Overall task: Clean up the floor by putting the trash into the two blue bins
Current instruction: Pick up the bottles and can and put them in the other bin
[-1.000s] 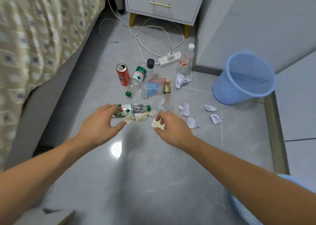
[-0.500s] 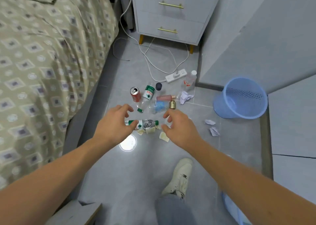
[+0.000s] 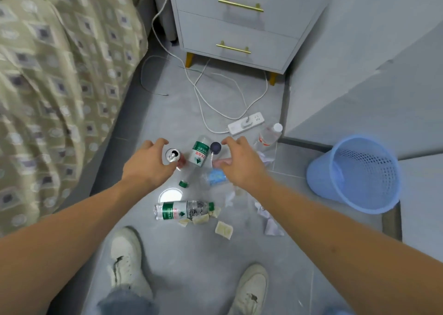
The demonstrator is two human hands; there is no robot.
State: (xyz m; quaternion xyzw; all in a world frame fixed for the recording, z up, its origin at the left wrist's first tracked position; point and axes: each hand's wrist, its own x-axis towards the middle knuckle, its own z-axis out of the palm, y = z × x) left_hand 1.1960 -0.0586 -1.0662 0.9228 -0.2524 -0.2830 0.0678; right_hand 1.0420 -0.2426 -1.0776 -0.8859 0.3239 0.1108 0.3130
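Observation:
Trash lies scattered on the grey tile floor. A red can [image 3: 175,157] stands upright just right of my left hand [image 3: 147,165], whose fingers are spread and empty. My right hand [image 3: 242,163] hovers open over a pink bottle [image 3: 219,163] and a blue-labelled bottle [image 3: 217,177]. Between the hands lie a green-labelled bottle [image 3: 200,154] and a dark-capped bottle [image 3: 215,147]. A crushed green-labelled bottle [image 3: 183,209] lies nearer my feet with yellowish scraps [image 3: 224,229]. White paper wads [image 3: 269,221] lie under my right forearm. One blue bin [image 3: 354,173] stands at the right.
A bed with a patterned cover [image 3: 48,87] runs along the left. A grey nightstand [image 3: 239,27] stands at the back, with cables and a white power strip [image 3: 247,123] on the floor. A clear red-labelled bottle [image 3: 269,135] leans by the wall corner. My two white shoes [image 3: 125,257] are below.
The view rose and pulled back, so my feet now show. Both hands moved away from the crushed bottle and scraps toward the far cluster of can and bottles; the right hand let go of a scrap.

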